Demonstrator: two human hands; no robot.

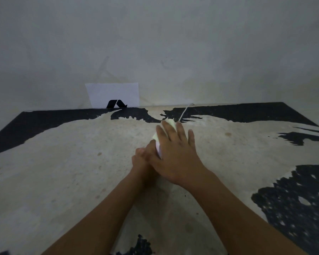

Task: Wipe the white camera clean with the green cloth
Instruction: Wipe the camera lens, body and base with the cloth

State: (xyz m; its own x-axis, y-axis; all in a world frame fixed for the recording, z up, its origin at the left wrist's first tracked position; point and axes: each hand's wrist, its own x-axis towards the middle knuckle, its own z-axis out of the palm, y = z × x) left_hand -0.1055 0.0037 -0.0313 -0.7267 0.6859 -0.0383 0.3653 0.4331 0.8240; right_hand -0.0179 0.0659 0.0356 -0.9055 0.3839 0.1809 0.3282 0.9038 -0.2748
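Note:
The white camera (157, 147) sits at the middle of the table, mostly hidden under my hands; only a pale sliver of its left side shows. My right hand (175, 151) lies flat over it with fingers spread, pressing the pale green cloth (169, 122), which peeks out past my fingertips. My left hand (142, 160) grips the camera from the lower left, partly tucked under my right hand. A thin white cable (184, 112) runs from the camera towards the wall.
The table top (72, 162) is worn, pale in the middle with black patches at the back, right and front. A white sheet (116, 92) with a black mark leans against the grey wall at the back left of centre.

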